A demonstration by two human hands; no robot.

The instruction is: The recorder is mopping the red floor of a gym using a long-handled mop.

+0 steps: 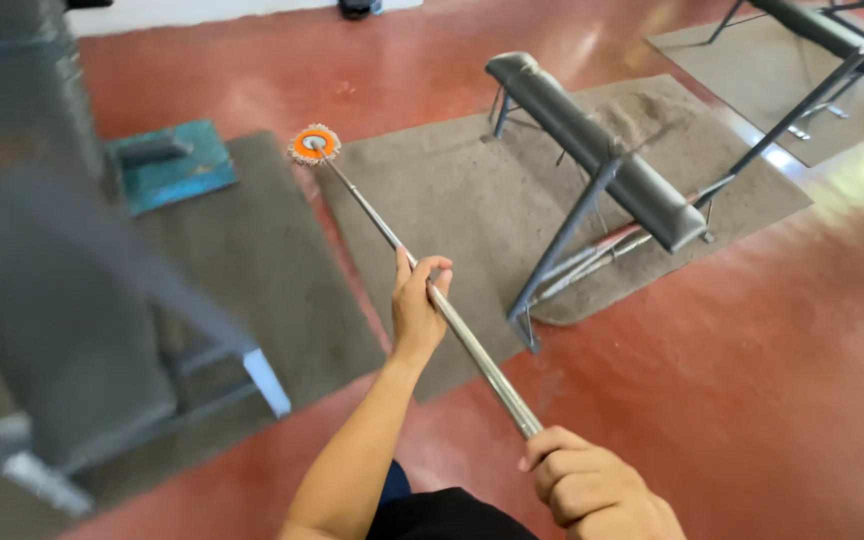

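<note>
A mop with a long shiny metal pole (382, 225) runs from the lower middle up and to the left. Its round head (314, 145), orange in the centre with a pale fringe, rests on the red floor in the gap between two grey mats. My left hand (418, 302) is wrapped around the pole at mid-length. My right hand (592, 488) grips the near end of the pole at the bottom of the view.
A padded grey bench (592, 150) on a metal frame stands on the grey mat (462, 190) to the right of the mop. A large grey machine (42, 260) fills the left side on another mat (272, 270). A teal block (172, 165) lies behind it.
</note>
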